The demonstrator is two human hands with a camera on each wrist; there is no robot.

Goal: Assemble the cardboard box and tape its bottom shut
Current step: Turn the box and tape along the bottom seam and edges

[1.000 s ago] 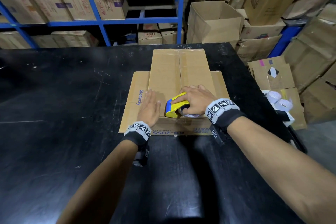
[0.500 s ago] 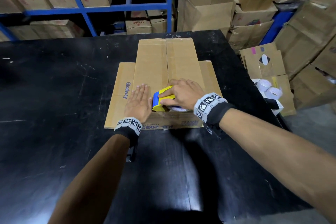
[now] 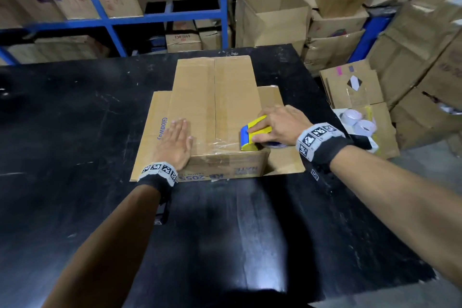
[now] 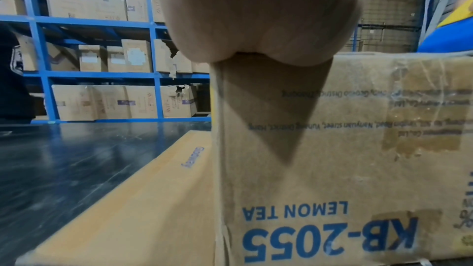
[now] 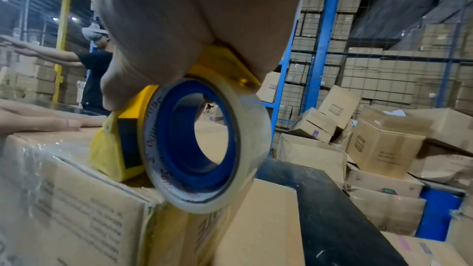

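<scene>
Head cam: left hand (image 3: 176, 144) flat, fingers straight, on box (image 3: 215, 110); right hand (image 3: 280, 124) grip wrapped round tape dispenser (image 3: 252, 136) at box's edge. Risk: tape wrinkles/tears if dispenser tilts off worktop (image 3: 75, 120) side.

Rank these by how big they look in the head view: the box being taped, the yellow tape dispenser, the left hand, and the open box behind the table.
1. Box being taped
2. Open box, though it sits farther away
3. Left hand
4. Tape dispenser, partly covered by the right hand
</scene>
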